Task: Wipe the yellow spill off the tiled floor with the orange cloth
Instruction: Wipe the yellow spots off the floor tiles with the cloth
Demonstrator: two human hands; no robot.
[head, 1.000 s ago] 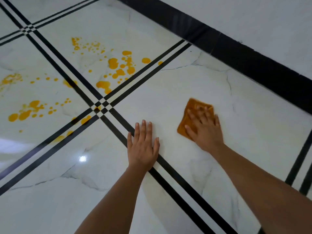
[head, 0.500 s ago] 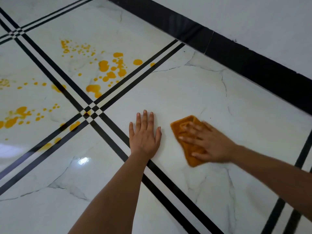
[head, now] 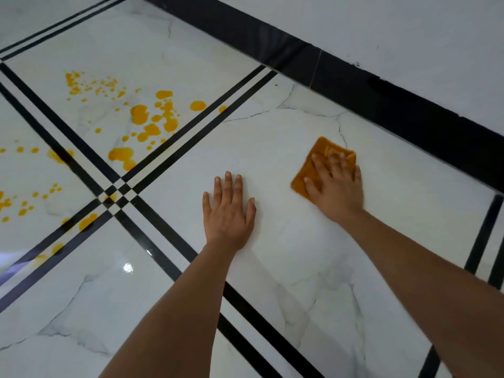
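Note:
The orange cloth (head: 319, 152) lies flat on a white marble tile at the right. My right hand (head: 336, 184) presses down on it with fingers spread, covering its near half. My left hand (head: 227, 211) rests palm down on the same tile, fingers apart, holding nothing. The yellow spill (head: 152, 120) is a scatter of blobs and drops on the tiles to the upper left, well away from the cloth. More drops (head: 87, 221) sit on the black stripes near the tile crossing.
The tiled floor (head: 286, 255) is glossy white marble with double black stripes crossing at the left. A black skirting band (head: 395, 105) runs diagonally along the white wall at the upper right, close behind the cloth.
My right hand has slid the cloth away from my left hand, back to the right and farther toward the skirting. My left hand has stayed planted on the tile.

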